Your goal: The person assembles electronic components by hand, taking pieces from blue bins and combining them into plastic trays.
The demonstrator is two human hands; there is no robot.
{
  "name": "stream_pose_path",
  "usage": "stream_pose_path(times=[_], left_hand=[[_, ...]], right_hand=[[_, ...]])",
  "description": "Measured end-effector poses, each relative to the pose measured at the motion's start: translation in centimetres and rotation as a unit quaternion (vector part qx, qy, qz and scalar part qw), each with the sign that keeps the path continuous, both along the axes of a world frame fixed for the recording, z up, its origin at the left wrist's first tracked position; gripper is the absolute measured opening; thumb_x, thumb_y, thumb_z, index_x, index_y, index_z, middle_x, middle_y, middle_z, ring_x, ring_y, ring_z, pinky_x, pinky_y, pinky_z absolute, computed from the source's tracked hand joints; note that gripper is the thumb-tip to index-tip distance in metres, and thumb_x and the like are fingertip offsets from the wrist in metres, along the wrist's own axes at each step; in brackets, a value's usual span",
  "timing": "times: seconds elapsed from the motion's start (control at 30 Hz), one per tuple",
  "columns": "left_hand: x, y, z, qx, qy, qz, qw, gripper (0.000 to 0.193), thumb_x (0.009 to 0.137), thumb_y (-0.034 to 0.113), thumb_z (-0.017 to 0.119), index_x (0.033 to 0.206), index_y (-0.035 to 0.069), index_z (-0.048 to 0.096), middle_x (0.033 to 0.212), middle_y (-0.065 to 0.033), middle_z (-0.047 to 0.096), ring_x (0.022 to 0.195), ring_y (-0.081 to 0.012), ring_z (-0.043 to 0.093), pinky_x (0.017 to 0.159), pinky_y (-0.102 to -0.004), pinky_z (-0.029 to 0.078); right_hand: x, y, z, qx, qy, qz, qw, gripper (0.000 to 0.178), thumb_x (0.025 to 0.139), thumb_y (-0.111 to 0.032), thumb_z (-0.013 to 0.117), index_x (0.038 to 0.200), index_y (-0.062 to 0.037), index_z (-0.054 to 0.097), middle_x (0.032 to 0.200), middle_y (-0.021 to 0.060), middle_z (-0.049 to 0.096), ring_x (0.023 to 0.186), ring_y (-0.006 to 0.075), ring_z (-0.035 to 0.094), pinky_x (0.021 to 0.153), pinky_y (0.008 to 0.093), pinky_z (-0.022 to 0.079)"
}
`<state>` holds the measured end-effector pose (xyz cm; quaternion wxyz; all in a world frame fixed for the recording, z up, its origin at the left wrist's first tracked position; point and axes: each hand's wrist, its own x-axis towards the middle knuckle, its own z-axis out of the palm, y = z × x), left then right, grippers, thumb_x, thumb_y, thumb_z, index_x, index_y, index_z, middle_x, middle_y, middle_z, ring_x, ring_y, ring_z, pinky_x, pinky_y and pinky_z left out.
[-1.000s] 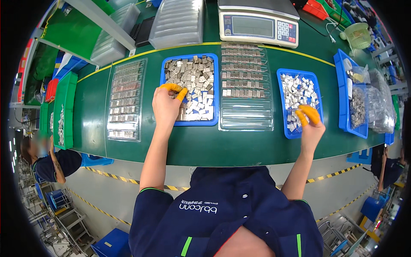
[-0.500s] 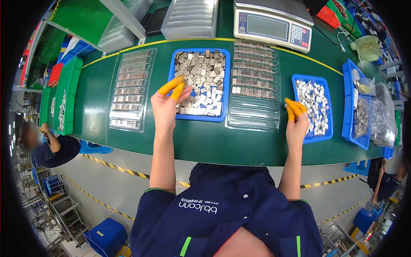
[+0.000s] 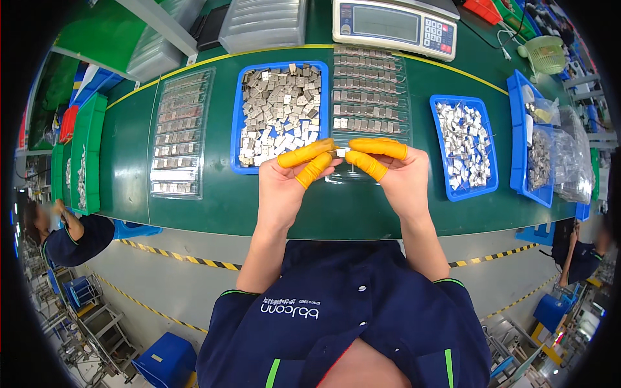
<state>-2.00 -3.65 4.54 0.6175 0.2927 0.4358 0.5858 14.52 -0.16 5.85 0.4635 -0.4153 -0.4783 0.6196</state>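
Note:
In front of my chest, my left hand and my right hand meet fingertip to fingertip. Both wear yellow finger cots on thumb and forefinger, and both are closed in a pinch. A small silver-white metal piece shows between the fingertips; whether it is one part or two pressed together, I cannot tell. Behind my left hand is a blue tray heaped with small metal shells. Just beyond the fingertips, a clear blister tray carries rows of metal parts. A smaller blue tray of white-silver pieces stands to the right.
Another filled blister tray lies at left, near green bins. Behind stand stacked clear trays and a digital scale. At far right are a blue bin with bagged parts and a green basket. People sit at both sides.
My right hand has come left from the smaller blue tray, and my left hand has moved right and nearer from the larger one. Their fingertips now meet around a small metal piece.

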Motion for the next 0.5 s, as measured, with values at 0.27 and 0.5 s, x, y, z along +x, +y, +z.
stream_pose_path(times=[0.27,0.5], left_hand=[[0.1,-0.3,-0.4,0.037,0.063,-0.004,0.997,0.026,0.078,-0.006,0.062,0.104,-0.007,0.058,0.095,-0.0144,0.064,0.084,-0.0223,0.065,0.077,-0.0282,0.053],[-0.4,0.0,-1.0,0.028,-0.059,-0.112,0.992,0.025,0.076,-0.006,0.064,0.096,-0.001,0.050,0.085,-0.0134,0.065,0.077,-0.0191,0.065,0.070,-0.0265,0.053]], right_hand=[[0.9,0.2,-0.4,-0.015,-0.013,0.070,0.997,0.024,0.072,0.004,0.069,0.095,0.0042,0.064,0.089,0.0090,0.064,0.084,0.0157,0.063,0.079,0.0254,0.051],[1.4,0.2,-2.3,-0.148,0.099,0.171,0.969,0.026,0.067,0.004,0.071,0.091,0.0070,0.064,0.092,0.0119,0.059,0.081,0.0219,0.062,0.072,0.0296,0.052]])
